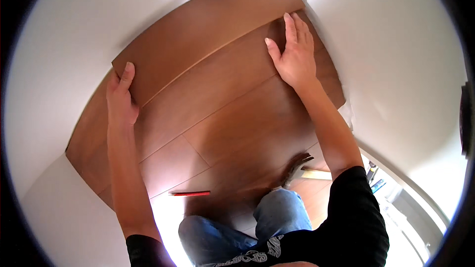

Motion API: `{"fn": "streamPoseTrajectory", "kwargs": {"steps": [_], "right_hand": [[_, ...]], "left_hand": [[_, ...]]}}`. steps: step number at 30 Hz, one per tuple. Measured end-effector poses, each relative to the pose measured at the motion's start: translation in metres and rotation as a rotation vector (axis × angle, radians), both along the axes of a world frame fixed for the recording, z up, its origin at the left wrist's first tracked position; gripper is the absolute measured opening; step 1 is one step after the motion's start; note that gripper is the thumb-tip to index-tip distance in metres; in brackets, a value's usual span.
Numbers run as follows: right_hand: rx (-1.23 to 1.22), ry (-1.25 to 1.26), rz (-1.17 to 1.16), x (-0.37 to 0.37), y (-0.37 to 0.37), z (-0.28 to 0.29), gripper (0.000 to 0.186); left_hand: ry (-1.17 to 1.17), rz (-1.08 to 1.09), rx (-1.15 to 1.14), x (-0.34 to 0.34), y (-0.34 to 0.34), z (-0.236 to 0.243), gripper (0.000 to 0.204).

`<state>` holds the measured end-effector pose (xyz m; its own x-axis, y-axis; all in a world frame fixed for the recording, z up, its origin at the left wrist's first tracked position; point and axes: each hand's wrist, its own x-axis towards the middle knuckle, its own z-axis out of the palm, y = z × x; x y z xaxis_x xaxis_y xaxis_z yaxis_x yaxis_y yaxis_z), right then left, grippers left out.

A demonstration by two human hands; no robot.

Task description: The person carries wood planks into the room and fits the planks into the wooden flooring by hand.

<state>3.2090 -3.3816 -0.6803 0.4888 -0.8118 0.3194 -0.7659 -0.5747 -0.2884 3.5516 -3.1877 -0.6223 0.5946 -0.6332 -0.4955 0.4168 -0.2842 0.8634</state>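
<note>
Left hand (pixel 122 101) clamped on left end of long brown wood-look plank (pixel 208 24), thumb on top. Right hand (pixel 298 62) open, fingers slightly spread, fingertips at plank's near edge, right end. Plank beside white wall (pixel 94 24), over brown board floor (pixel 237 118).

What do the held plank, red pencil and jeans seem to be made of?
Plank: wood or laminate, perhaps; smooth brown face, satin sheen. Pencil: probably painted wood, judging by its slim red body. Jeans: likely matte denim, from the faded blue cloth.
</note>
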Motion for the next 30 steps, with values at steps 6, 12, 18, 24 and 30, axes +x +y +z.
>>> {"fn": "streamPoseTrajectory", "kwargs": {"steps": [6, 12, 18, 24, 30], "right_hand": [[-0.008, 0.065, 0.013, 0.003, -0.009, 0.0, 0.072], [-0.017, 0.018, -0.114, -0.011, -0.036, -0.018, 0.064], [0.014, -0.022, -0.192, 0.0, -0.043, -0.007, 0.061], [0.146, -0.459, -0.242, -0.012, -0.044, -0.002, 0.056], [0.121, -0.398, -0.222, 0.006, -0.041, -0.006, 0.047]], "left_hand": [[0.021, -0.072, -0.039, 0.017, -0.004, -0.025, 0.066], [0.034, -0.031, -0.036, 0.02, 0.007, -0.02, 0.061], [-0.034, -0.073, -0.025, 0.024, 0.01, -0.021, 0.068], [-0.002, -0.14, -0.062, 0.005, -0.013, -0.014, 0.063], [-0.129, -0.206, 0.115, 0.031, 0.002, -0.02, 0.073]]}}
